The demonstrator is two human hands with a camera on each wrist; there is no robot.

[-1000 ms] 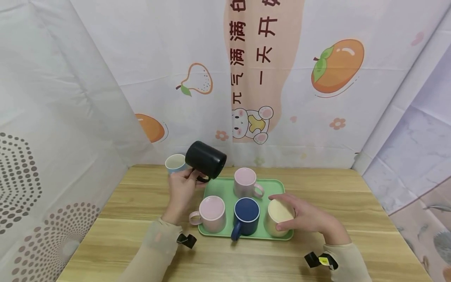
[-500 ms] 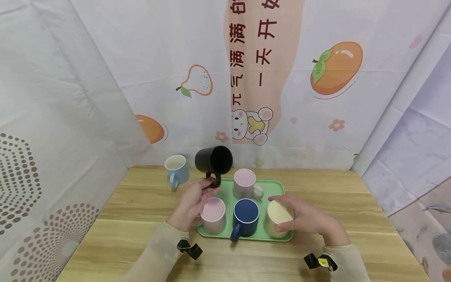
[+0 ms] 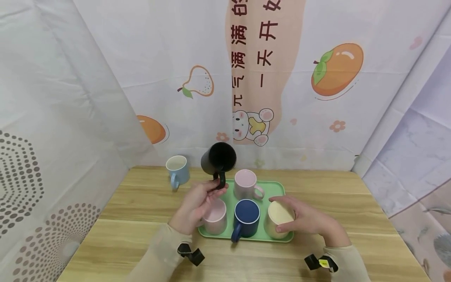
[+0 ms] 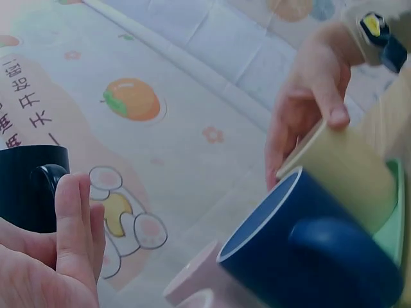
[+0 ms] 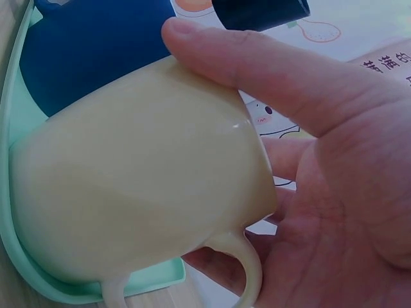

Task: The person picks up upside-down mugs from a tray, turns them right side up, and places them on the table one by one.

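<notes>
My left hand (image 3: 193,207) pinches the handle of a black mug (image 3: 208,162), raised above the back left of a green tray (image 3: 275,189). The mug lies on its side in the air, its mouth turned towards the head view. In the left wrist view, straight fingertips (image 4: 70,199) sit beside the handle. At the tray's right end my right hand (image 3: 310,216) grips a pale yellow mug (image 3: 279,213) around its rim. Its thumb (image 5: 218,54) lies along the near side in the right wrist view, where the mug's handle shows below.
On the tray stand a navy blue mug (image 3: 247,225), a pink mug (image 3: 244,188) at the back and another pink mug (image 3: 216,224) at front left, partly behind my left hand. A light blue mug (image 3: 179,173) stands on the wooden table (image 3: 141,219). A printed curtain (image 3: 169,94) hangs behind.
My left hand has carried the black mug right, over the tray, and turned it so its mouth faces the head camera. The right hand keeps its place on the yellow mug.
</notes>
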